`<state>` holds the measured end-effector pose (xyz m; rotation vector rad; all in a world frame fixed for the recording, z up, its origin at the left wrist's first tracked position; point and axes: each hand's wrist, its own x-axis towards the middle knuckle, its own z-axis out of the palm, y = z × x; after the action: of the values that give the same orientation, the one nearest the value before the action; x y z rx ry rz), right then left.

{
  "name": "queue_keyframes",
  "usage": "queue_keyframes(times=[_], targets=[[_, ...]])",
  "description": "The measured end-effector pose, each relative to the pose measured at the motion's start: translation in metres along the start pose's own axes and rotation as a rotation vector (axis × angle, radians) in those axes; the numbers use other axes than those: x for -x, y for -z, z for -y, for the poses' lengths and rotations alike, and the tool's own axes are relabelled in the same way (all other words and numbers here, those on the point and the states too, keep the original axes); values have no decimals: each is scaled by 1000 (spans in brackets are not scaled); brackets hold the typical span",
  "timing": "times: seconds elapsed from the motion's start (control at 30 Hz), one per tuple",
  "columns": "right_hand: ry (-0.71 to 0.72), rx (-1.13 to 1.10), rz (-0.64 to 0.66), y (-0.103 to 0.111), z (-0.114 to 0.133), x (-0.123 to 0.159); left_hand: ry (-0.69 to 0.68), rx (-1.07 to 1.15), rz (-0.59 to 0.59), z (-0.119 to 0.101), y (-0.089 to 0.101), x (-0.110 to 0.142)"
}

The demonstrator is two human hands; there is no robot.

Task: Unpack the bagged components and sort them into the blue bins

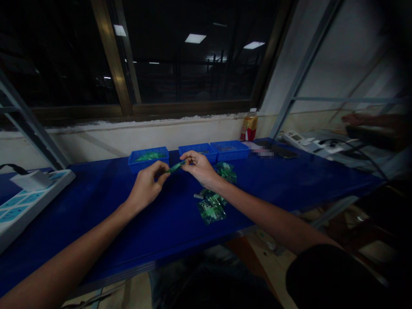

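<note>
A small green plastic bag point(175, 168) is stretched between my two hands above the blue table. My left hand point(148, 182) pinches one end of it between thumb and fingers. At the other end, my right hand point(198, 167) has its fingers closed on the bag. What the bag contains cannot be made out. Below my right forearm lie several filled green bags point(211, 210) with light-coloured pieces inside. Beside them rests a small metal piece point(198, 196). The blue bin point(131, 162) behind my left hand holds green bags.
Two more blue bins point(230, 151) with small parts stand at the table's back, one partly behind my right hand. A red and yellow packet point(249, 126) and a phone point(280, 149) lie farther right. Power strips point(32, 199) sit at the left. Another person's hand point(370, 120) shows at right.
</note>
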<state>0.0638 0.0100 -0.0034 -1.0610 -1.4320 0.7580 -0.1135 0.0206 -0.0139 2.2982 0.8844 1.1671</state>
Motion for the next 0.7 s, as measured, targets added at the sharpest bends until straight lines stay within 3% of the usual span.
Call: queue_keyframes(times=[0.13, 0.27, 0.33, 0.57, 0.7], targets=[[-157, -99, -15, 1, 1, 0, -76, -105, -64, -2, 2, 0], [-415, -388, 99, 5, 1, -2, -190, -228, -121, -3, 5, 1], [-456, -451, 124, 6, 2, -2, -249, -280, -125, -3, 5, 1], [-272, -474, 39, 3, 4, 0, -250, -367, -166, -7, 6, 1], [-140, -364, -3, 4, 2, -2, -26, -162, -169, -8, 6, -1]])
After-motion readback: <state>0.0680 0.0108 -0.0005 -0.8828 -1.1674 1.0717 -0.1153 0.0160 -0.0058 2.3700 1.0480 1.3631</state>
